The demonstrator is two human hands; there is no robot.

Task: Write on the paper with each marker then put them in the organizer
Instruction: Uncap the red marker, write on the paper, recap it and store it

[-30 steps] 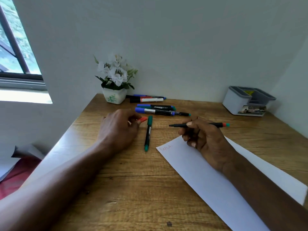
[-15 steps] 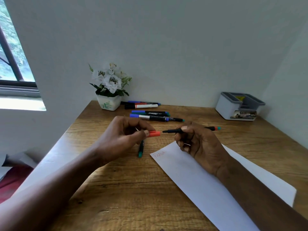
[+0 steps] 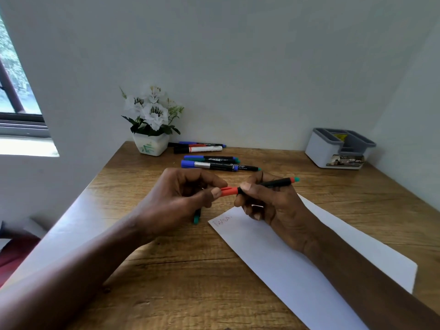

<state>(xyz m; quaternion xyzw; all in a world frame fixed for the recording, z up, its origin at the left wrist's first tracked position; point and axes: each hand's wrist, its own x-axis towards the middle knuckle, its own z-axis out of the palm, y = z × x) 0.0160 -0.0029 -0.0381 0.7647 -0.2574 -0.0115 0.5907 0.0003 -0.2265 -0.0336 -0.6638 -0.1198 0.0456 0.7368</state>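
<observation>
Paper [image 3: 309, 265] nearest, faint red scribble at its far-left corner: one marker used. Above that corner, left grip [image 3: 181, 198] pinches red cap [image 3: 229, 191] and right grip [image 3: 273, 203] clenches red marker [image 3: 273, 183]; capping likely. Green marker [image 3: 197, 217] just left of paper, other markers [image 3: 209, 164] beyond, untouched. Organizer [image 3: 340, 148] far right of paper, no marker visible inside; worktop [image 3: 357, 194] between lies open.

1. Paper [image 3: 297, 263]: faint red handwriting at its far left corner, a few capitals, perhaps starting "FA"; the rest cannot be made out.
2. Organizer [image 3: 316, 148]: a picture label [image 3: 345, 160] on its front wall carries white letters at the right end, perhaps "DP"; too blurred to be sure.
3. Yellow sticker [image 3: 339, 137] inside the organizer: dark marking, unreadable.
4. Blue-capped marker [image 3: 209, 165]: white print on the black barrel, too small to read.
5. Green marker [image 3: 214, 160]: white print, also unreadable.
</observation>
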